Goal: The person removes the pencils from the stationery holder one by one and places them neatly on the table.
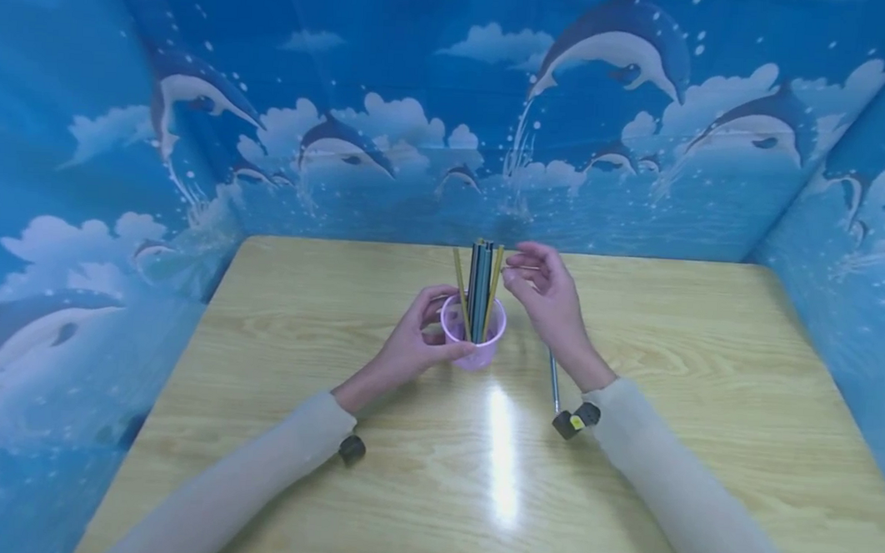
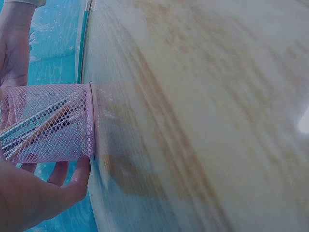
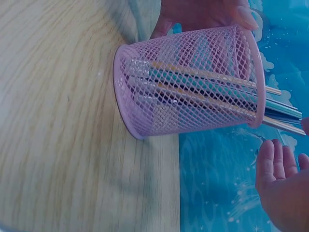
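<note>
A pink mesh pencil cup (image 1: 476,358) stands upright on the table, with several pencils (image 1: 479,291) in it, dark, teal and gold. My left hand (image 1: 428,330) holds the cup from its left side, thumb across the front near the rim and fingers around the far side. Beside the pencil tops, on the right, is my right hand (image 1: 547,294), its fingers loosely bent. In the right wrist view this hand (image 3: 285,186) shows nothing in its grasp; whether its thumb touches a pencil end cannot be told. Through the mesh, pale lower pencil ends (image 3: 140,67) are visible.
A teal pencil (image 1: 553,382) lies on the wooden table (image 1: 321,303) right of the cup, partly covered by the right wrist. Blue dolphin-printed sheets (image 1: 402,182) rise behind the table and along both sides. A dark wrist camera (image 1: 570,423) sits under the right sleeve.
</note>
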Tool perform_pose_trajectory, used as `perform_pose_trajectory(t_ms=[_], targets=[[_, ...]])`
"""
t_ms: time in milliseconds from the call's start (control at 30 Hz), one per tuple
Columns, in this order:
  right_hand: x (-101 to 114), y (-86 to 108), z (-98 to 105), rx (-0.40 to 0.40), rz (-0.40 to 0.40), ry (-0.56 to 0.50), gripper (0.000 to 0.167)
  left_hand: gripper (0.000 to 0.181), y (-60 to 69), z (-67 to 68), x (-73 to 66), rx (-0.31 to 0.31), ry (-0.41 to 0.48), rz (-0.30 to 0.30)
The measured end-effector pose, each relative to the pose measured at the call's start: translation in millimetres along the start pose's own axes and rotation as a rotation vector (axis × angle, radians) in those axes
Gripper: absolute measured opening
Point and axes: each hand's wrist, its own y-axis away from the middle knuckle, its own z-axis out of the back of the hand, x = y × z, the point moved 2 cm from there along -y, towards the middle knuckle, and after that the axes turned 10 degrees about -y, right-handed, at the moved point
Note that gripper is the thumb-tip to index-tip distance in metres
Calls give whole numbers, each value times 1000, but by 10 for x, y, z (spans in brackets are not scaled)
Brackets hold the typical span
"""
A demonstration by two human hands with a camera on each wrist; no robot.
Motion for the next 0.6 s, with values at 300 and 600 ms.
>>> perform_pose_trajectory(t_ms=[300, 600], targets=[[-20, -13, -91, 4, -1, -9, 52, 85, -2, -7, 12, 0, 11, 7], [-57, -13, -132, 16, -5, 26, 54, 85, -6, -7, 24, 1, 10, 2]])
